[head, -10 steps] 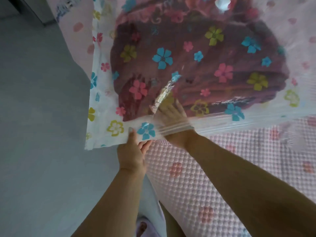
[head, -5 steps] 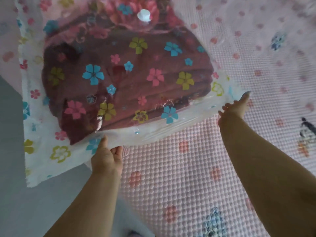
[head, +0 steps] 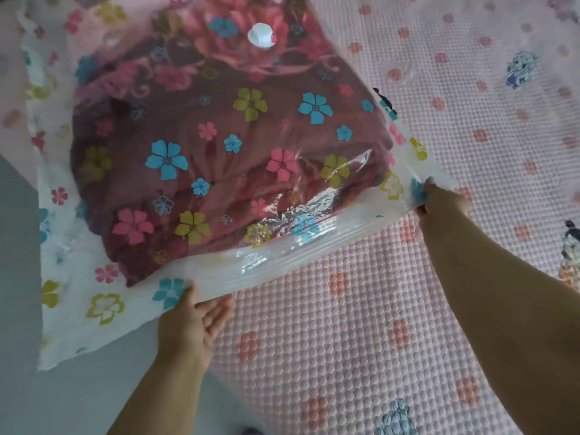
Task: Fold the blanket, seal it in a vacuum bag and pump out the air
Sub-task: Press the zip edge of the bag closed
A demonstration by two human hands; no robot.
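A dark red folded blanket (head: 219,171) lies inside a clear vacuum bag (head: 103,309) printed with coloured flowers. The bag rests on the bed, its left part hanging past the bed's edge. A white round valve (head: 261,34) sits on the bag's far top side. My left hand (head: 191,321) pinches the bag's near open edge at the left, thumb on top. My right hand (head: 439,202) grips the same edge at its right end. The edge strip (head: 282,265) is stretched between both hands.
The bed carries a pink bubble-textured cover (head: 361,340) with darker pink dots and small printed figures. Grey floor (head: 18,309) shows at the left, beside the bed.
My right hand came out of the bag's mouth, swept to the right along the edge and took hold of its right end. The left hand kept its pinch. The view shifted right.
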